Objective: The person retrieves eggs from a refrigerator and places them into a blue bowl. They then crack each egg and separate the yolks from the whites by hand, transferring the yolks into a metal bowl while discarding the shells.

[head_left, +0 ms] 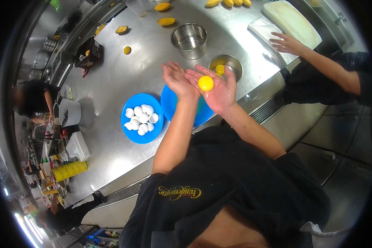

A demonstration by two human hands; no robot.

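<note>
An egg yolk (205, 83) rests on the upturned, wet palm of my right hand (217, 93), by the base of the fingers. My left hand (180, 81) is also palm up, its side against the right hand, with nothing in it. Beneath both hands is a blue bowl (170, 107) with contents mostly hidden. To its left, several white eggshells (143, 118) lie in another blue bowl (126, 131). Just beyond my right hand, a round metal container (239, 68) holds yolks (220, 69). A larger metal pot (189, 42) stands farther back.
Mangoes (166, 21) and a small yellow fruit (127, 50) lie on the steel table (108, 93). A black box (89, 52) stands left. At right, a co-worker's hand (285, 43) is near a white slab (293, 23). Other people work at left.
</note>
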